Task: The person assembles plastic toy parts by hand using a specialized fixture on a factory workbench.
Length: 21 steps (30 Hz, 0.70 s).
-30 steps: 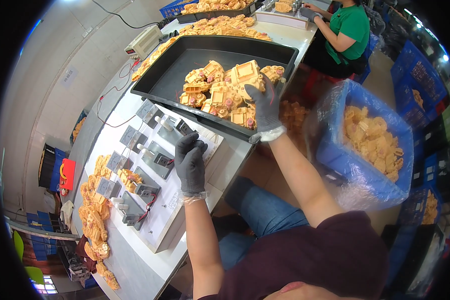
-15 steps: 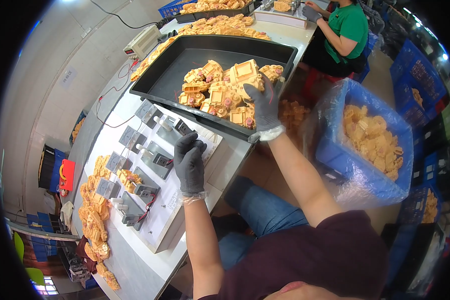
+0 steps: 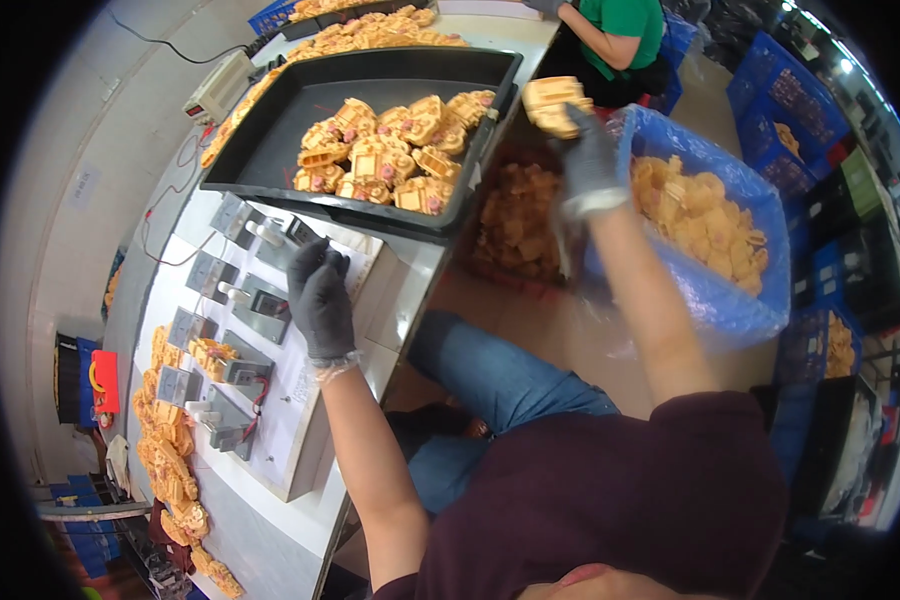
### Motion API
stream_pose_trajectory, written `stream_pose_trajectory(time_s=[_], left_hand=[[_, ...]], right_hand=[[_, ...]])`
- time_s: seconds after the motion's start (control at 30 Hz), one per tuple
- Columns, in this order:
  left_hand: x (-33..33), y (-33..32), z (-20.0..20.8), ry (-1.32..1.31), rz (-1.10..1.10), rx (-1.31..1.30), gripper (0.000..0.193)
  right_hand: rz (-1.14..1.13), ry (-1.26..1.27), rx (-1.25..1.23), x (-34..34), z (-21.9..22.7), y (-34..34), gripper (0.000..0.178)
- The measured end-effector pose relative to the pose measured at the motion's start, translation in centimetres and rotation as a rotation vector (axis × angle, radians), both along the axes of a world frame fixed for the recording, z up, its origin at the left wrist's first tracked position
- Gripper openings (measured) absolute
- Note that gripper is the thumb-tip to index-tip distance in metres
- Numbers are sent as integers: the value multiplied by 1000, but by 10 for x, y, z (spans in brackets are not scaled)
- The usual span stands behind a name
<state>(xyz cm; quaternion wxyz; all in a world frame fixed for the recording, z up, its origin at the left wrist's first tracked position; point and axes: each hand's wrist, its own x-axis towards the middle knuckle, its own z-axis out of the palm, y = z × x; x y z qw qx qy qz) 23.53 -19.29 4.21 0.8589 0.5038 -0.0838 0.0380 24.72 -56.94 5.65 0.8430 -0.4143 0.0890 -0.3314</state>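
Observation:
My right hand [image 3: 590,160], in a dark grey glove, grips a yellow moulded plastic part [image 3: 554,106]. It holds the part in the air between the black tray [image 3: 245,187] and a blue plastic crate [image 3: 698,300]. My left hand [image 3: 320,300], gloved too, has its fingers curled closed beside a test fixture [image 3: 288,440]; whether anything is inside them is hidden. On the fixture's white board stand grey blocks [image 3: 210,275] and white-handled clamps [image 3: 235,293]. One yellow part [image 3: 211,357] sits among the blocks. More yellow parts [image 3: 380,160] lie heaped in the tray.
Loose yellow parts [image 3: 165,450] line the table's left side, with more behind the tray. The lined blue crate holds a heap of parts [image 3: 705,215]. A power supply box [image 3: 220,88] with wires stands at the back left. A person in green [image 3: 620,30] sits at the far end.
My right hand has lifted the yellow part away from the tray's heap and carried it right, past the tray's edge. My left hand stays closed by the fixture. The whole view has shifted.

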Motion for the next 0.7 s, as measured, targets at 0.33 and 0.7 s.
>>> stream_pose_trajectory(time_s=[0.33, 0.7], left_hand=[[11, 1, -2, -38, -48, -52, 28], [3, 3, -5, -31, 15, 37, 32]], right_hand=[[-564, 481, -61, -164, -53, -237, 30], [-711, 618, 25, -166, -52, -247, 55]])
